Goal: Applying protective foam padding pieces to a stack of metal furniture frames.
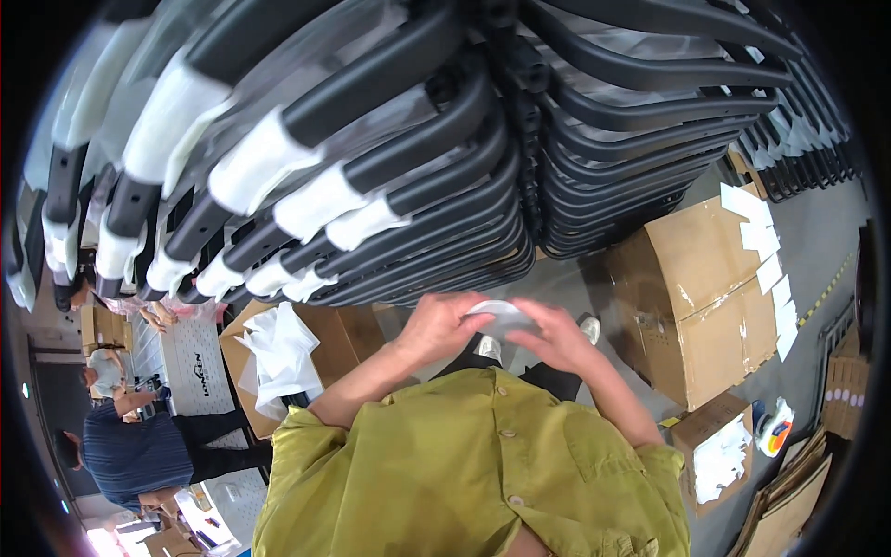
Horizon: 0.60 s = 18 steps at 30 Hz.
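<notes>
- Hands both held out in front of the shirt, low at mid-view, bare to above the wrists.
- Left hand (434, 327): fingers and thumb closed on the near-left edge of a whitish translucent piece (502, 314).
- Right hand (562, 340): fingers and thumb bent about the right edge of the same piece, gripping it.
- Whitish translucent piece: between the two hands, off any surface, rounded in outline; blurred, exact kind cannot be told.
- Black tubular frames (640, 116): tall stack beyond the hands, filling the upper view; many bars on the left bear white wraps (264, 162).
- Open carton (360, 348), left of the left hand: crumpled white sheets (281, 351) heaped in it, partly above the rim.
- Large carton (691, 297), right of the hands: brown, clear tape along its seam, white slips (761, 241) along its far-right edge.
- Smaller open box (685, 429), near the large carton, lower right: white pieces (721, 461) inside.
- Flattened cardboard (789, 501) leaning in layers at lower right.
- White shoes (490, 348) on grey floor, under the hands.
- Co-worker (139, 455) in a dark striped shirt, far left, beside a long pale table.
</notes>
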Each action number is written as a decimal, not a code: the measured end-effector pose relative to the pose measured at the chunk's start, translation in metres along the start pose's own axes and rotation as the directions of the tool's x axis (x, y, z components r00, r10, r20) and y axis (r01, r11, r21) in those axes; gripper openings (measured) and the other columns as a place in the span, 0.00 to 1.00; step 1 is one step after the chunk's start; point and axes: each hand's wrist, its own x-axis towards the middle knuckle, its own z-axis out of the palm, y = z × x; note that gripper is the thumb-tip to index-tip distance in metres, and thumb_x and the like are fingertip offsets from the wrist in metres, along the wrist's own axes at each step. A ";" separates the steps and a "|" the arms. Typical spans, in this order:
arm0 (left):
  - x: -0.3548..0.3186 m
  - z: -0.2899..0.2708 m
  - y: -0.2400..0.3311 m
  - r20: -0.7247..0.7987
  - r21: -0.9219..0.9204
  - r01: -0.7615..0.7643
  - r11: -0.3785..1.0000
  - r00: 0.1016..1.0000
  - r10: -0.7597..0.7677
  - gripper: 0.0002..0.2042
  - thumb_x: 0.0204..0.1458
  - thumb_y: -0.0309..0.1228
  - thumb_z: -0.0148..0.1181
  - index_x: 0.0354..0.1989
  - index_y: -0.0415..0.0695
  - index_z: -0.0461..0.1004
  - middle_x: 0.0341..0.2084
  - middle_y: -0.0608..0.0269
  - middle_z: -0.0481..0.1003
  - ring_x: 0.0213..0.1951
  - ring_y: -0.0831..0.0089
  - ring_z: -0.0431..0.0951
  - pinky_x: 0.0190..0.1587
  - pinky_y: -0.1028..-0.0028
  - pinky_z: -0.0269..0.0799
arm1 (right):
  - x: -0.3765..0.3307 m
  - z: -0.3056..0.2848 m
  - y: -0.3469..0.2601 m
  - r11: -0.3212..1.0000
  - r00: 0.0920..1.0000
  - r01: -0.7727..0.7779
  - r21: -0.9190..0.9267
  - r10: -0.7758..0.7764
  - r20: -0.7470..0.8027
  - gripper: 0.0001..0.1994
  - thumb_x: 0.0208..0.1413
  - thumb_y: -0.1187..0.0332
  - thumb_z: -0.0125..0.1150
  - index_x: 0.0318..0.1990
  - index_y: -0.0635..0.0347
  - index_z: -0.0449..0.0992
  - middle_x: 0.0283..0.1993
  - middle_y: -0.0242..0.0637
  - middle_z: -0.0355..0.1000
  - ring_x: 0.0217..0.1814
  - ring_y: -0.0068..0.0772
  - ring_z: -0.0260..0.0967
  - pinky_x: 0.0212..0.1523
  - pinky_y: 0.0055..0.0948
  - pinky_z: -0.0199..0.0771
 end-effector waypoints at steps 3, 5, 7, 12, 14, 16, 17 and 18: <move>-0.025 -0.030 -0.015 -0.295 0.198 -0.053 0.979 0.949 0.111 0.11 0.44 0.31 0.54 0.35 0.40 0.69 0.31 0.54 0.71 0.35 0.58 0.71 0.37 0.67 0.67 | 0.015 0.041 0.032 0.812 0.926 -0.349 0.468 0.224 0.303 0.10 0.47 0.74 0.53 0.39 0.64 0.69 0.33 0.29 0.68 0.35 0.20 0.62 0.37 0.21 0.62; -0.031 -0.053 -0.031 -0.468 0.464 -0.019 0.886 0.844 0.262 0.12 0.46 0.31 0.52 0.37 0.38 0.67 0.33 0.52 0.70 0.40 0.57 0.68 0.43 0.63 0.63 | 0.032 0.062 0.054 0.688 0.892 -0.449 0.570 0.303 0.337 0.11 0.47 0.74 0.52 0.40 0.63 0.69 0.34 0.29 0.68 0.36 0.21 0.62 0.38 0.21 0.62; -0.031 -0.059 -0.045 -0.520 0.544 0.047 0.838 0.802 0.293 0.12 0.46 0.30 0.51 0.38 0.38 0.67 0.34 0.51 0.70 0.42 0.57 0.66 0.45 0.61 0.61 | 0.052 0.084 0.065 0.716 0.891 -0.441 0.542 0.421 0.168 0.11 0.47 0.76 0.49 0.41 0.65 0.69 0.34 0.32 0.69 0.36 0.21 0.63 0.38 0.22 0.64; 0.003 -0.066 -0.076 -0.475 0.480 0.415 0.773 0.864 -0.169 0.12 0.47 0.33 0.48 0.37 0.39 0.68 0.29 0.47 0.71 0.30 0.52 0.71 0.36 0.58 0.65 | 0.121 0.114 0.052 0.615 0.951 -0.252 0.747 0.301 0.072 0.11 0.48 0.75 0.52 0.39 0.68 0.69 0.34 0.34 0.69 0.35 0.22 0.64 0.37 0.21 0.64; 0.011 -0.060 -0.097 -0.541 0.499 0.314 0.808 0.841 0.006 0.12 0.48 0.36 0.48 0.36 0.43 0.69 0.26 0.50 0.72 0.25 0.51 0.72 0.31 0.58 0.67 | 0.133 0.114 0.058 0.651 0.947 -0.279 0.706 0.307 0.092 0.10 0.47 0.75 0.53 0.39 0.68 0.69 0.34 0.34 0.69 0.34 0.21 0.64 0.36 0.21 0.64; 0.017 -0.055 -0.098 -0.596 0.443 0.365 0.819 0.802 -0.035 0.11 0.47 0.37 0.48 0.35 0.47 0.71 0.27 0.54 0.73 0.26 0.53 0.72 0.28 0.59 0.67 | 0.136 0.113 0.061 0.682 0.939 -0.315 0.660 0.325 0.112 0.10 0.46 0.74 0.54 0.38 0.68 0.69 0.34 0.35 0.70 0.33 0.21 0.65 0.35 0.21 0.64; 0.018 -0.051 -0.102 -0.687 0.421 0.327 0.846 0.724 0.062 0.10 0.46 0.39 0.51 0.31 0.49 0.73 0.24 0.56 0.73 0.25 0.55 0.72 0.28 0.61 0.67 | 0.136 0.114 0.063 0.646 0.938 -0.315 0.696 0.323 0.124 0.10 0.46 0.74 0.55 0.37 0.68 0.69 0.34 0.34 0.70 0.33 0.21 0.65 0.34 0.21 0.65; 0.018 -0.049 -0.102 -0.678 0.425 0.322 0.846 0.732 0.062 0.10 0.46 0.39 0.51 0.31 0.49 0.73 0.24 0.56 0.73 0.25 0.55 0.72 0.28 0.61 0.67 | 0.135 0.115 0.062 0.602 0.936 -0.315 0.734 0.323 0.137 0.10 0.45 0.74 0.56 0.37 0.68 0.70 0.33 0.34 0.70 0.33 0.21 0.66 0.34 0.21 0.66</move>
